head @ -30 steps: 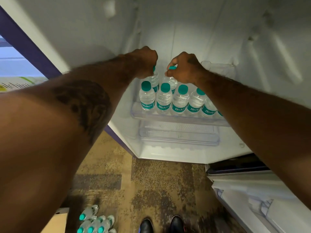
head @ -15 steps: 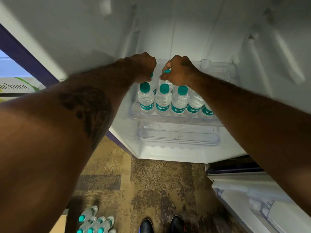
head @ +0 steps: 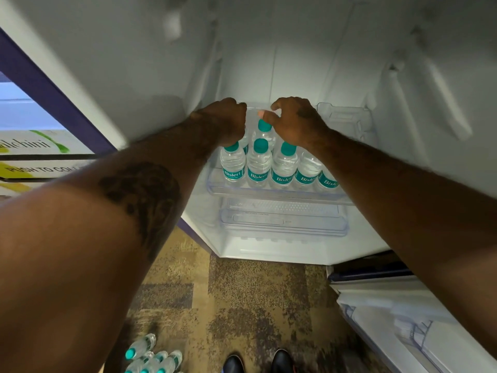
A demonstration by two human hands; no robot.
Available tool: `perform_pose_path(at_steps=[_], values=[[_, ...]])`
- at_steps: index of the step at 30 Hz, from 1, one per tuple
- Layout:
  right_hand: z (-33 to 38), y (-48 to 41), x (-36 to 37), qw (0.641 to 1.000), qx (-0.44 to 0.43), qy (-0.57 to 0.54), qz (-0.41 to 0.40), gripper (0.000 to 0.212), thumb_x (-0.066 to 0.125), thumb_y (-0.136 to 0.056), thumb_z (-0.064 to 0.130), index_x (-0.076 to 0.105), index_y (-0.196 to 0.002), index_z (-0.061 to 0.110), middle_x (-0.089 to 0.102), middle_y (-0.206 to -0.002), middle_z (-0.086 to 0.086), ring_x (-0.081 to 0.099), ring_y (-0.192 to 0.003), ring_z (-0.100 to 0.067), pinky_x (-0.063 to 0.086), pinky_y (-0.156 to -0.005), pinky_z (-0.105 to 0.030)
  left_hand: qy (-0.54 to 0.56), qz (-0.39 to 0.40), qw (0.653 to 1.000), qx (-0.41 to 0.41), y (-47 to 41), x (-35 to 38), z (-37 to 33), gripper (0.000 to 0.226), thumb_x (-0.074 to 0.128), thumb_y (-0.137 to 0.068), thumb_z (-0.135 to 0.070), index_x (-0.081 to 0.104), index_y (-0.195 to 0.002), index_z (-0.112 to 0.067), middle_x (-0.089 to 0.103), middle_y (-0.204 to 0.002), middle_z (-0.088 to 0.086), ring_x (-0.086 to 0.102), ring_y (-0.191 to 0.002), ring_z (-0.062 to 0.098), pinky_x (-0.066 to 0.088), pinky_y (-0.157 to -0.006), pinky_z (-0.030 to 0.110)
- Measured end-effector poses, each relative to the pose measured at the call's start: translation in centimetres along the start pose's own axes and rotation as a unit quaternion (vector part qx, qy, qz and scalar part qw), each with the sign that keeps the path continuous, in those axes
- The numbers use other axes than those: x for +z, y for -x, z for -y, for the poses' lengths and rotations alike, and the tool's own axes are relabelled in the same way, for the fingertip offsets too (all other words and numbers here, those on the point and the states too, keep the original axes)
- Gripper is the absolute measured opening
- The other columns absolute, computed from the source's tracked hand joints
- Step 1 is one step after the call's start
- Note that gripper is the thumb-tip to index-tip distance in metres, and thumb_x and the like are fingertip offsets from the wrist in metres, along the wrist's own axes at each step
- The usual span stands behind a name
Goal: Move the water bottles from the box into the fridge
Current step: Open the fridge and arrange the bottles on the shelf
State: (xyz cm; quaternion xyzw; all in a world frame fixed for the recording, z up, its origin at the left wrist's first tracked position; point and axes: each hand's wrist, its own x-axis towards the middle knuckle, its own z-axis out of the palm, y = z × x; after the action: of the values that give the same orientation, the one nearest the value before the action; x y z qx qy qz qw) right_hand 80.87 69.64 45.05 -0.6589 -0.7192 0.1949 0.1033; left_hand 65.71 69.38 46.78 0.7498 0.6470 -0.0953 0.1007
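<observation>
A clear teal-capped plastic bottle is seen just under the loosened, unclasped right hand. The left hand is curled; its grip cannot be told.

light: dim, brightest deep inside fridge | edges: bowed (wide lens) | foreground: perhaps soft

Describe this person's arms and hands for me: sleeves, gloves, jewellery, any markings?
Both arms are bare as far as the view shows, with no sleeves. The left forearm carries a large dark tattoo; the right forearm is unmarked and hairy. The left hand and right hand wear no gloves, and no rings or watch show.
</observation>
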Motion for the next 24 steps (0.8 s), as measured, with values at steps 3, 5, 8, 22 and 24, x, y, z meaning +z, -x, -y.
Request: perform_pose_path(at_steps=[3, 5, 8, 22, 24], values=[[-0.9, 1.1, -0.6, 0.997, 0.001, 0.060, -0.043, 0.067, 0.032, -0.096, 0.061, 0.029, -0.151, 0.023, 0.027, -0.156, -0.010, 0.028, -0.142, -0.032, 0.035, -0.109, -0.044, -0.003, -0.045, 0.999, 0.000, 1.5, -0.2, -0.3, 0.066, 0.039, -0.104, -0.040, 0.007, -0.158, -0.021, 0.001, -0.165, 0.006, 0.009, -0.151, 0.031, 0.019, -0.119, 0.044], [-1.5, 2.0, -0.9, 0.991, -0.010, 0.112, -0.067, 0.074, 0.026, -0.094, 0.066, 0.013, -0.155, 0.026, 0.007, -0.162, -0.012, 0.007, -0.149, -0.035, 0.022, -0.114, -0.053, -0.022, -0.088, 0.996, 0.012, 2.7, -0.1, -0.5, 0.072, 0.032, -0.102, -0.050, -0.006, -0.157, -0.024, -0.016, -0.164, 0.005, -0.011, -0.151, 0.028, 0.005, -0.121, 0.046], [-2.3, 3.3, -1.4, 0.980, -0.024, 0.159, -0.117, 0.080, 0.019, -0.089, 0.073, 0.000, -0.155, 0.030, -0.007, -0.162, -0.013, -0.003, -0.149, -0.036, 0.011, -0.115, -0.058, -0.034, -0.137, 0.990, 0.024, 4.8, 0.2, -0.9, 0.077, 0.024, -0.099, -0.060, -0.015, -0.155, -0.026, -0.025, -0.161, 0.007, -0.019, -0.149, 0.029, -0.001, -0.121, 0.050], [-2.5, 16.1, -1.5, 0.957, -0.023, 0.202, -0.208, 0.082, 0.013, -0.089, 0.075, 0.001, -0.155, 0.028, -0.006, -0.161, -0.019, -0.003, -0.148, -0.038, 0.006, -0.113, -0.065, -0.071, -0.278, 0.955, 0.080, 16.7, 2.8, -1.0, 0.077, 0.014, -0.095, -0.071, -0.009, -0.156, -0.031, -0.015, -0.164, 0.009, -0.013, -0.150, 0.030, -0.002, -0.119, 0.057], [-1.4, 18.6, -1.2, 0.961, -0.012, 0.191, -0.200, 0.083, 0.010, -0.088, 0.075, -0.001, -0.155, 0.028, -0.010, -0.161, -0.017, -0.005, -0.148, -0.037, 0.005, -0.114, -0.065, -0.073, -0.280, 0.954, 0.081, 18.9, 3.5, -0.6, 0.077, 0.014, -0.096, -0.071, -0.012, -0.156, -0.030, -0.018, -0.163, 0.009, -0.015, -0.150, 0.030, -0.005, -0.119, 0.057]])
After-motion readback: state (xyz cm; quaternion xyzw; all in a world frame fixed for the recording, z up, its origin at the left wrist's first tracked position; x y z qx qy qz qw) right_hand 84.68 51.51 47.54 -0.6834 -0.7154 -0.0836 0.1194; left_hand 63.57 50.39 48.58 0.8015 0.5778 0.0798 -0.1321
